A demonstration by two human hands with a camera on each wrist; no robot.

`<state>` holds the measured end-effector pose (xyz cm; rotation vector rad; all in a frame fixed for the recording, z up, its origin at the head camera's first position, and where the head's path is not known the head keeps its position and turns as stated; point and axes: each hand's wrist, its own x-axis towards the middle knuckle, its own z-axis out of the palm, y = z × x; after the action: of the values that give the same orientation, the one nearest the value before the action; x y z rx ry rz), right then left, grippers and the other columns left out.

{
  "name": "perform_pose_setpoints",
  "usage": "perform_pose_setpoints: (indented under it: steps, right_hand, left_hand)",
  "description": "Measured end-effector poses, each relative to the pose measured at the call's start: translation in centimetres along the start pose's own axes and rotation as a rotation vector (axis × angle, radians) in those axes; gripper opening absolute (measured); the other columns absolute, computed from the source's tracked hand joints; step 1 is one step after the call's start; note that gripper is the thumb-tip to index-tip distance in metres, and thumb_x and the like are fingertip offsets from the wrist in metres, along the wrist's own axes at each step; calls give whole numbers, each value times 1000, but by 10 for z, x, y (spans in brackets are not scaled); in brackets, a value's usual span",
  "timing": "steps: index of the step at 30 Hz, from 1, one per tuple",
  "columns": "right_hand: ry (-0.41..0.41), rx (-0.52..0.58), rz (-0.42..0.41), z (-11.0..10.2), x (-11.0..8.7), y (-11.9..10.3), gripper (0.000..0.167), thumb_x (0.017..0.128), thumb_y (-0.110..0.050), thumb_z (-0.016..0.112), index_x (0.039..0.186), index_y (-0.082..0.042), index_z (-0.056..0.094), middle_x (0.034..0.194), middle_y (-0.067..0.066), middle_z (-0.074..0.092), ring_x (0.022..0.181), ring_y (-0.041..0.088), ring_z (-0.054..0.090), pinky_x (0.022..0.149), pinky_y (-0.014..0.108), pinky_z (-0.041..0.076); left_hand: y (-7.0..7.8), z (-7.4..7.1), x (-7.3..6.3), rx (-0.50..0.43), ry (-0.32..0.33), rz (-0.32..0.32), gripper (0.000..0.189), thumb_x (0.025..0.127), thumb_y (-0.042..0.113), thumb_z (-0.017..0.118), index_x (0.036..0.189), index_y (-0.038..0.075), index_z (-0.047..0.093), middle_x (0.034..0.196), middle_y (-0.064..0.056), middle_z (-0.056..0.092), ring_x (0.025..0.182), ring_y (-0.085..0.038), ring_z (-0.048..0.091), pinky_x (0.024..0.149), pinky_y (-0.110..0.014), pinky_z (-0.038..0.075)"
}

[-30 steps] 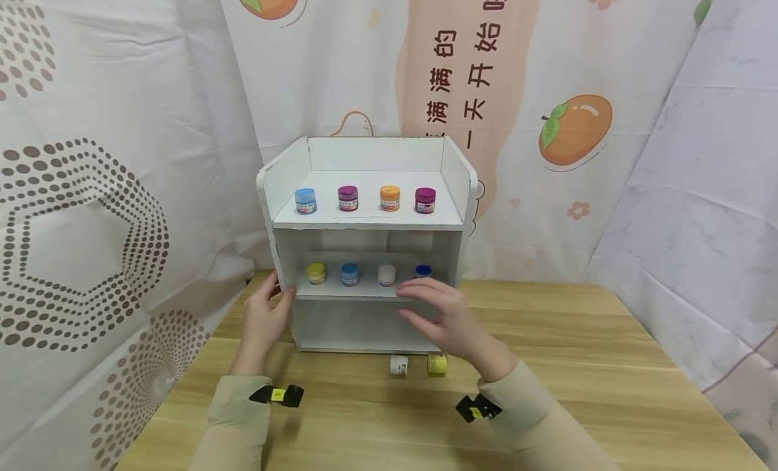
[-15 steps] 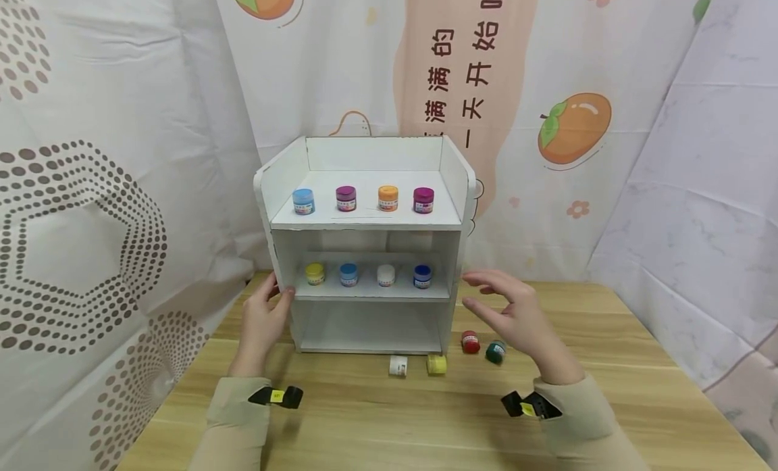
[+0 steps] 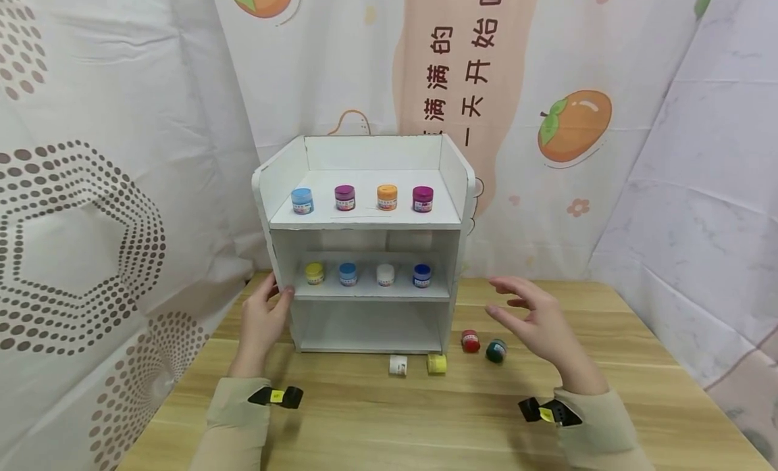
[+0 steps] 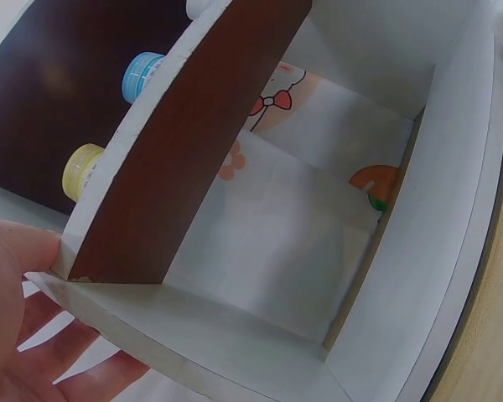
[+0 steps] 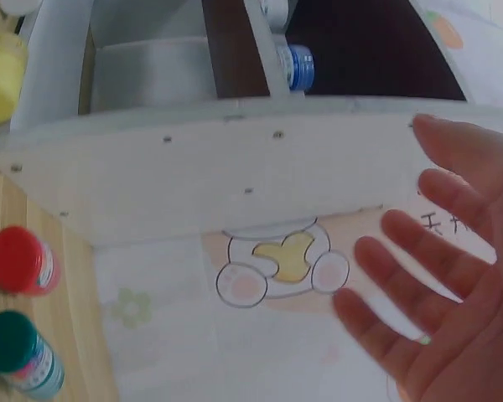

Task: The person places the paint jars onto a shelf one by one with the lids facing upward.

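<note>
My left hand (image 3: pixel 261 326) grips the left side panel of a white three-tier shelf (image 3: pixel 365 226); its thumb lies at the front edge by the middle board, fingers round the outer side. Bare of any object, my right hand (image 3: pixel 541 322) hovers right of the shelf with fingers spread and slightly bent. The middle board carries a yellow paint jar (image 3: pixel 314 274), a blue jar (image 3: pixel 348 275), a white jar (image 3: pixel 385 276) and a dark blue jar (image 3: pixel 421 276). Below the right hand, a red jar (image 3: pixel 470 341) and a dark green jar (image 3: pixel 496 351) lie on the table.
Up on the top board stand a light blue jar (image 3: pixel 302 201), a purple jar (image 3: pixel 344 198), an orange jar (image 3: pixel 386 197) and a magenta jar (image 3: pixel 422 199). A small white jar (image 3: pixel 398 365) and another yellow jar (image 3: pixel 436 364) lie before the shelf. Printed curtains (image 3: pixel 516 241) hang behind.
From in front of the dark blue jar, my right hand has moved right, out past the shelf, uncovering that jar and the red and green ones. My left hand has kept its place.
</note>
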<state>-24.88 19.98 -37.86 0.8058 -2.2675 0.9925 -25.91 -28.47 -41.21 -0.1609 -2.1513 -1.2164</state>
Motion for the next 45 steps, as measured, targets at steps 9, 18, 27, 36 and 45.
perform_pose_setpoints:
  steps: [9,18,27,36,45]
  right_hand:
    - [-204,-16,166,-6,-10,25,47,95,-23,76,137,-7,61,135,17,62,117,42,60,85,61,57]
    - [-344,-69,276,-9,-19,42,52,95,-30,75,138,-6,61,136,17,62,117,43,61,86,58,57]
    - [-432,-21,363,1,-28,59,56,94,-24,76,140,1,57,134,28,59,112,46,62,87,56,57]
    - [-505,-27,452,16,-37,69,57,90,-23,79,136,4,59,131,30,60,112,45,62,89,55,56]
    - [-507,-47,445,27,-40,73,53,90,-17,78,133,9,60,120,24,66,108,39,64,90,54,55]
  left_hand:
    - [1,0,1,3,4,18,45,99,12,66,142,1,57,130,-25,63,114,-44,64,82,-56,59]
    - [2,0,0,2,4,7,46,99,11,65,143,1,56,132,-25,62,115,-44,64,83,-57,58]
    - [2,-1,0,15,-2,-5,46,100,13,65,144,2,56,134,-25,61,115,-45,63,83,-57,59]
    - [0,-1,-2,6,-13,-26,47,101,15,65,144,2,55,135,-25,60,117,-46,62,85,-58,57]
    - [0,0,-1,1,-6,-21,47,100,13,66,144,2,56,133,-25,61,116,-45,63,86,-58,57]
